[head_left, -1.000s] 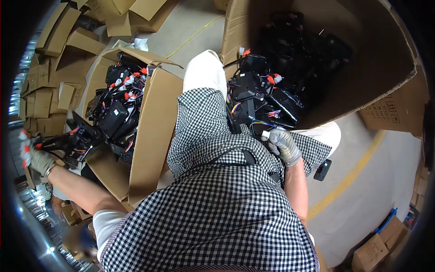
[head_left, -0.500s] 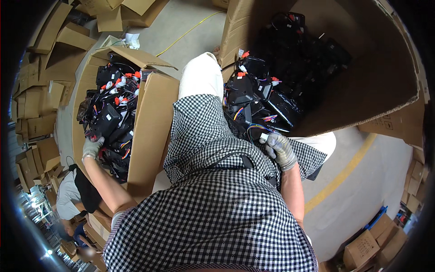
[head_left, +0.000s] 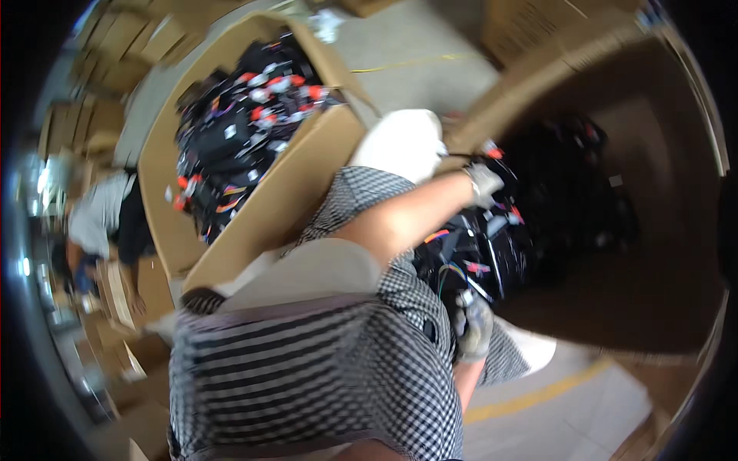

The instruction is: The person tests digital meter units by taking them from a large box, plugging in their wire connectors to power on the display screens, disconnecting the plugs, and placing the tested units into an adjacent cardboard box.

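Observation:
My gloved left hand (head_left: 484,186) reaches across my lap to the near edge of the black wired devices (head_left: 507,250) in the right carton (head_left: 653,332). Its fingers are smeared by motion, so any grip on a device cannot be made out. Closer to me, my gloved right hand (head_left: 474,330) is closed around a small white connector (head_left: 465,298), with thin coloured wires beside it. At left, a second carton (head_left: 265,253) holds a heap of similar black devices (head_left: 223,146) with red and white plugs.
Flattened and stacked cardboard (head_left: 138,34) lies at the upper left. Another person (head_left: 104,215) bends over boxes at the far left. A yellow line (head_left: 538,393) crosses the grey floor at lower right. My knee (head_left: 396,146) sits between the two cartons.
My left hand has left the devices in the left carton and swung right to those in the right carton. The view has turned. My right hand keeps the white connector.

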Tool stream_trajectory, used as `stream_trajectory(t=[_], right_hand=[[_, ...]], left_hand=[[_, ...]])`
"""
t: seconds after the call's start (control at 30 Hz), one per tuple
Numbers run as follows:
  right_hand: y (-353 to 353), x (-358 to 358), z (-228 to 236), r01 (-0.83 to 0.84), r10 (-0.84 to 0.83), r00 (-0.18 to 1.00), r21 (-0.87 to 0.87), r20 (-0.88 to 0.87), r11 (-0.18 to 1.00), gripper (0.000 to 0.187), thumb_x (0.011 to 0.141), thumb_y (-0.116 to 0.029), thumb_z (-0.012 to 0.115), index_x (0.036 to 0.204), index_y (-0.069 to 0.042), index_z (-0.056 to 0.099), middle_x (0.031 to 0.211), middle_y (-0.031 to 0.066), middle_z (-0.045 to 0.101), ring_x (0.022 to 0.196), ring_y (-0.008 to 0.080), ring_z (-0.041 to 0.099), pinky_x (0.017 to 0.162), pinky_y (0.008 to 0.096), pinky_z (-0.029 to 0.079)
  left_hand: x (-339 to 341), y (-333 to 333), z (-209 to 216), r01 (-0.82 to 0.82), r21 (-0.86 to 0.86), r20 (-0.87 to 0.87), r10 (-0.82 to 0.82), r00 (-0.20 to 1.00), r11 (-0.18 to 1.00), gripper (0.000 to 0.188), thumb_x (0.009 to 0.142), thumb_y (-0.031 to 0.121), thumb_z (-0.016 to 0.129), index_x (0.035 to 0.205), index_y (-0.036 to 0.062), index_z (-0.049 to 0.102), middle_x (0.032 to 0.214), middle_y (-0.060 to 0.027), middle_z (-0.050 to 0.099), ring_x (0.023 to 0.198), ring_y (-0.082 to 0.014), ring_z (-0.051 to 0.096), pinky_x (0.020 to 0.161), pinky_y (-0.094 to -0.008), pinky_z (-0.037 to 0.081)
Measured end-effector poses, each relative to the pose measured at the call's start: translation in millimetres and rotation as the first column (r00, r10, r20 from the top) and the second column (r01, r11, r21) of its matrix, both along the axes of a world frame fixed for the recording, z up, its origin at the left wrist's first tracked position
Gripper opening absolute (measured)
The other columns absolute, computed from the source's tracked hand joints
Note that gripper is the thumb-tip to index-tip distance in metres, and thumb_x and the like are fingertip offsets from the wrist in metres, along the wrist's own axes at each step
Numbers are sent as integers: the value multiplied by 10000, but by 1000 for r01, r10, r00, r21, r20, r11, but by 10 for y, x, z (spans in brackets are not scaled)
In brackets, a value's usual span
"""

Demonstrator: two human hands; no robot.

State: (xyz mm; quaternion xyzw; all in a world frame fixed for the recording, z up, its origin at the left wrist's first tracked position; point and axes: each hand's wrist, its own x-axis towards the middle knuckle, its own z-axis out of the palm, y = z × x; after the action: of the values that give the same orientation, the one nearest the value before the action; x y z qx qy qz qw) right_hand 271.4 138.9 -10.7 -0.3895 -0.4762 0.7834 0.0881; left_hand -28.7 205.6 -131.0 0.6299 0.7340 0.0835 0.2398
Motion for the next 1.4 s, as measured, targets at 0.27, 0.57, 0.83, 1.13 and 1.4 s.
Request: stream_trajectory(t=[0.27, 0.57, 0.83, 1.13, 1.4], right_hand=[[10, -43, -92, -76, 72, 992, -38, -103, 996, 475, 827, -454, 615, 872, 19, 601, 538, -3, 455, 420, 61, 352, 400, 193, 237], [60, 111, -148, -32, 16, 988, -103, -153, 994, 382, 841, -353, 622, 901, 24, 624, 619, 11, 520, 453, 63, 405, 421, 192, 275], [39, 137, 201, 269, -363, 870, -297, -334, 916, 380, 820, -359, 671, 910, 3, 595, 641, 36, 564, 473, 86, 460, 444, 184, 359], [72, -128, 704, 96, -106, 993, 181, 47, 979, 289, 889, -309, 597, 849, -25, 632, 657, -27, 513, 585, 45, 406, 520, 206, 325], [-163, 210, 423, 212, -280, 904, 230, 323, 950, 352, 913, -324, 466, 1128, -55, 534, 815, -14, 573, 584, 25, 468, 484, 124, 360]], left_hand=[[464, 201, -38, -830, -500, 670, 718, -190, 247, 418, 777, 212, 655, 1098, 63, 432, 713, -91, 555, 610, -197, 551, 519, -384, 433], [432, -148, 2257, -753, 124, 988, -12, 152, 646, 350, 891, 430, 553, 869, 81, 547, 645, -16, 577, 448, -58, 462, 408, -214, 374], [881, -883, 2094, -281, 301, 823, -100, 559, 911, 456, 881, 266, 606, 1268, 53, 492, 954, -74, 641, 808, -140, 622, 740, -267, 494], [1052, -1328, 1592, 12, 209, 203, -55, 978, 978, 320, 899, 310, 480, 1157, 134, 546, 703, -130, 616, 647, -319, 617, 542, -409, 480], [1368, -1465, 1450, 108, 338, 79, -143, 987, 935, 109, 755, 189, 556, 728, 89, 591, 550, -102, 586, 498, -288, 602, 407, -424, 428]])
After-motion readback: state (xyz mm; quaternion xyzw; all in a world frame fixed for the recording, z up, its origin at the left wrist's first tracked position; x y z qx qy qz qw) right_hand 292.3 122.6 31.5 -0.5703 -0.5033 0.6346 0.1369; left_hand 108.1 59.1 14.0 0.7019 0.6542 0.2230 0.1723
